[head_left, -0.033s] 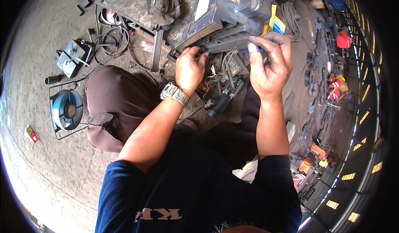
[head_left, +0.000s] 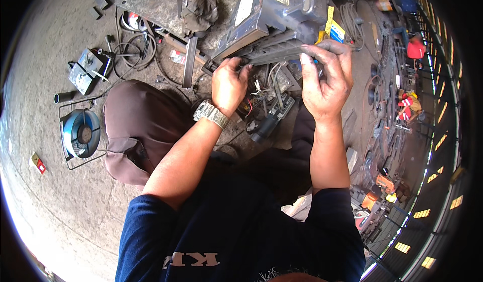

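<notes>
A grey machine housing [head_left: 282, 13] with pale labels and a handle stands in front of me. Along its near lower side runs a dark grey slatted panel [head_left: 275, 53]. My left hand [head_left: 230, 85], with a patterned watch [head_left: 211, 114] at the wrist, has its fingers closed on the panel's left end; the fingertips are partly hidden. At the right end, thumb and forefinger of my right hand [head_left: 329, 81] pinch the panel's edge, the other fingers curled. The fingertips look blackened. Below the panel lie loose wires [head_left: 259, 87] and a black cylindrical part [head_left: 266, 126].
A blue fan [head_left: 80, 133] lies left of my knee, near a metal plate assembly [head_left: 89, 70] and coiled cable [head_left: 146, 48]. A metal channel [head_left: 190, 61] and dark cloth [head_left: 200, 11] are left of the housing. Tools and an orange part [head_left: 370, 200] crowd the right.
</notes>
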Motion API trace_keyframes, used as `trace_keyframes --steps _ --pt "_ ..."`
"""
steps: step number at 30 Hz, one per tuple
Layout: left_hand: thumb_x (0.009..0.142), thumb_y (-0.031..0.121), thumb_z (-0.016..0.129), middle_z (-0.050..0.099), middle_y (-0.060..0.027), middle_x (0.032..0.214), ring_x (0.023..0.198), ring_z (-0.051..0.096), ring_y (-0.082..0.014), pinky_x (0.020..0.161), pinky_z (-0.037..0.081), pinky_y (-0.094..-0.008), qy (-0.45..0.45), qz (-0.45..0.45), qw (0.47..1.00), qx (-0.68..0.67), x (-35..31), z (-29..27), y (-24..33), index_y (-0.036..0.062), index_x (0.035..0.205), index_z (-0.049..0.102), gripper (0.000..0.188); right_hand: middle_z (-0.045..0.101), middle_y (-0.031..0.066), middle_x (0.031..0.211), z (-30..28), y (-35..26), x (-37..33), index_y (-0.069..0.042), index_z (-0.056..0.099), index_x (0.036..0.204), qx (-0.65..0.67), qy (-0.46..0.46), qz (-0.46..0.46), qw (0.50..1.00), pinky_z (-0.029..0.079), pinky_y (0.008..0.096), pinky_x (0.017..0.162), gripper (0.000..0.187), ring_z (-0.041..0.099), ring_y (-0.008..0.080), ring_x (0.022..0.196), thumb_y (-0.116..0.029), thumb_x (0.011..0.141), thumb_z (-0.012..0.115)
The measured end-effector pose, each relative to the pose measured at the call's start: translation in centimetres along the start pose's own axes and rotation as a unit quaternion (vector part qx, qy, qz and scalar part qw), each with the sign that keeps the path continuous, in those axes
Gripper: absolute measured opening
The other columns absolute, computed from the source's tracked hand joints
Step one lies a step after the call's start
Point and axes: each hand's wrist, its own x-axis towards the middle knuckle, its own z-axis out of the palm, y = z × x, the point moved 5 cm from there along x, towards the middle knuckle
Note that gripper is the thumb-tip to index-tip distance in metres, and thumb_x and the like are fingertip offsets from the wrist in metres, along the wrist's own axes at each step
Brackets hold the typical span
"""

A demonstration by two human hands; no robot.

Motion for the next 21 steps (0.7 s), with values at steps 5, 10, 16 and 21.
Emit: trace_keyframes --steps 5,10,16,21 --pt "0.090 0.018 0.078 0.071 -0.0243 0.094 0.088 0.070 -0.0430 0.077 0.055 -0.0447 0.009 0.017 1.000 0.012 0.70 0.27 -0.27 -0.0044 0.100 0.071 0.026 0.062 0.0103 0.100 -0.01 0.07 0.56 -0.004 0.076 0.103 0.008 -0.004 -0.025 1.000 0.054 0.0326 0.074 0.023 0.065 0.0230 0.088 0.007 0.083 0.075" --pt "0.089 0.016 0.076 0.071 -0.0218 0.091 0.087 0.069 -0.0431 0.078 0.055 -0.0469 0.014 0.018 1.000 0.019 0.69 0.42 -0.73 -0.0010 0.099 0.072 0.021 0.062 0.0107 0.102 0.00 0.18 0.38 -0.005 0.076 0.105 0.008 -0.010 -0.025 1.000 0.055 0.0310 0.071 0.024 0.066 0.0209 0.085 0.008 0.085 0.075" --pt "0.090 0.016 0.077 0.070 -0.0224 0.089 0.084 0.069 -0.0438 0.074 0.055 -0.0448 0.009 0.045 0.997 0.061 0.75 0.33 -0.23 -0.0039 0.097 0.070 0.022 0.062 0.0114 0.104 -0.22 -0.12 0.36 -0.005 0.077 0.106 -0.001 -0.016 -0.013 1.000 0.055 0.0305 0.071 0.024 0.066 0.0200 0.084 0.007 0.085 0.074" --pt "0.090 0.017 0.075 0.071 -0.0205 0.094 0.091 0.067 -0.0421 0.081 0.054 -0.0489 0.002 0.037 0.998 0.054 0.84 0.53 -0.48 -0.0004 0.100 0.071 0.021 0.063 0.0122 0.104 -0.20 -0.01 0.37 -0.005 0.077 0.106 -0.004 -0.012 -0.028 1.000 0.055 0.0305 0.071 0.023 0.066 0.0209 0.081 0.005 0.085 0.075"
